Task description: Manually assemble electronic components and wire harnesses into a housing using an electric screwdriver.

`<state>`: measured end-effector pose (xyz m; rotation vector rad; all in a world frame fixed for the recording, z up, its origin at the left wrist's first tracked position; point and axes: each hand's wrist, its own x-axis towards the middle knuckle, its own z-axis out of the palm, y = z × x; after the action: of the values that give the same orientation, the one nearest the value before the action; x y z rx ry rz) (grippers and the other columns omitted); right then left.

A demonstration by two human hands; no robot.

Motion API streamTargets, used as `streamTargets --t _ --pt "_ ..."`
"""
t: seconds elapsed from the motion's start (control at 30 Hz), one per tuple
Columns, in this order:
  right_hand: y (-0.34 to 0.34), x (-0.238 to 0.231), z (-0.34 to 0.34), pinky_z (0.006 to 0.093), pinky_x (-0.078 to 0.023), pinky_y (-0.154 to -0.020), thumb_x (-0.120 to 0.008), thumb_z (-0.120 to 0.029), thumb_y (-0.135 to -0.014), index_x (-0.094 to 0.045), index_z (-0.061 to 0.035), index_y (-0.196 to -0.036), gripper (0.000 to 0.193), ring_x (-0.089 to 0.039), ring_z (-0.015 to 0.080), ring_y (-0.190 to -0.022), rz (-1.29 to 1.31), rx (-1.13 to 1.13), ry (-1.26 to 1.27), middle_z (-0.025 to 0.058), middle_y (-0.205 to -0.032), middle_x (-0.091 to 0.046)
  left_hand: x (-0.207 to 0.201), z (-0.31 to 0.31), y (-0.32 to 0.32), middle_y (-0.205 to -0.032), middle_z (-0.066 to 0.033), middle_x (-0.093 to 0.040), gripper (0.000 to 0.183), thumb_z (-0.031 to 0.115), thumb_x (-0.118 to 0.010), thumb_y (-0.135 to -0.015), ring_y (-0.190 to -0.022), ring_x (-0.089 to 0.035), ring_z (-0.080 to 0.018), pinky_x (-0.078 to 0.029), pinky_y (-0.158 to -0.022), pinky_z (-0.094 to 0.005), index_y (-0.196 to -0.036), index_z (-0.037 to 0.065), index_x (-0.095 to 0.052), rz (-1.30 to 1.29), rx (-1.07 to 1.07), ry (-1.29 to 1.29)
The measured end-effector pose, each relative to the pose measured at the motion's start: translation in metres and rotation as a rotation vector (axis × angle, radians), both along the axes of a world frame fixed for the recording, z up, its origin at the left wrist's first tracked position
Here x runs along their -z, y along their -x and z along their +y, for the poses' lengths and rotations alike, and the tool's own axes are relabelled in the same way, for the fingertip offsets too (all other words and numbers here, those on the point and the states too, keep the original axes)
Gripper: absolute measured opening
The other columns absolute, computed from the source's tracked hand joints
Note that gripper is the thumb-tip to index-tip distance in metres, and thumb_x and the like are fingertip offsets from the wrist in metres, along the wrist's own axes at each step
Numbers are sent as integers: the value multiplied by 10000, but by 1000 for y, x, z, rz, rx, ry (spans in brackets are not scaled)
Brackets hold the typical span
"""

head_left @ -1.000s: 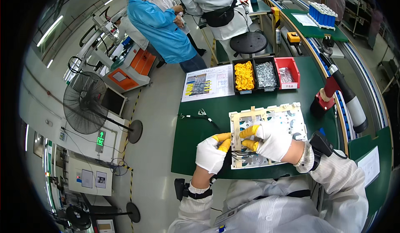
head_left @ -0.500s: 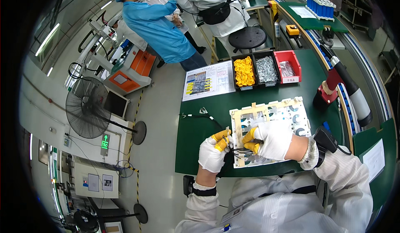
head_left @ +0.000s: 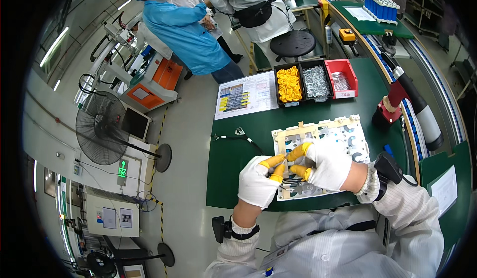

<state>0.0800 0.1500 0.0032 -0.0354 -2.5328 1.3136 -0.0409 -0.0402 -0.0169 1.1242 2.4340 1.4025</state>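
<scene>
A pale, flat frame with many cut-outs lies on the green table in front of me. My left hand, in a white glove with yellow finger covers, is at its left edge with the fingers pinched. My right hand, gloved alike, reaches over the frame, its fingers bent toward the left ones. The fingertips nearly meet; whatever small thing they pinch is hidden. Black cables pass just below the fingers, over the near left part of the frame. Another black cable with white ends lies left of the frame.
Behind the frame stand bins of yellow parts, screws and a red bin with small bags. A printed sheet lies beside them. A red and black tool stands right, near the conveyor. People stand beyond the table.
My left fingers have moved a little right, and my right index finger has risen so the fingertips come together above the cables. The view has shifted slightly.
</scene>
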Motion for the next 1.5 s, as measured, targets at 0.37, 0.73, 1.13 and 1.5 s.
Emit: streamTargets --t 0.37,0.73,1.13,1.5 --pt "1 10 1 381 -574 -782 -725 -42 -906 -738 -32 -1070 165 -705 356 -838 4 -5 37 189 -961 -737 -15 1 14 -890 -92 -730 205 16 -854 -798 -729 -684 -226 -556 -654 -309 -998 49 -820 382 165 17" --pt "-4 0 6 397 -564 -761 -741 -30 -838 -774 -36 -964 131 -697 348 -868 13 -15 -245 139 -1016 -705 -29 -2 26 -1063 -75 -736 226 12 -755 -763 -946 -666 -278 -565 -859 -365 -974 72 -811 379 424 192" --pt "-2 -5 4 390 -569 -740 -770 -56 -845 -781 -30 -957 116 -697 345 -843 62 -60 -255 133 -1007 -698 -34 -3 34 -1055 -75 -753 230 -1 -738 -788 -939 -662 -287 -560 -857 -365 -1000 54 -808 369 541 188" --pt "-5 -6 9 375 -564 -708 -746 4 -797 -705 -18 -962 172 -699 361 -822 52 -131 -177 166 -961 -696 -36 -19 32 -1075 -133 -739 287 -25 -687 -888 -925 -690 -302 -569 -839 -364 -1145 49 -790 240 504 191"
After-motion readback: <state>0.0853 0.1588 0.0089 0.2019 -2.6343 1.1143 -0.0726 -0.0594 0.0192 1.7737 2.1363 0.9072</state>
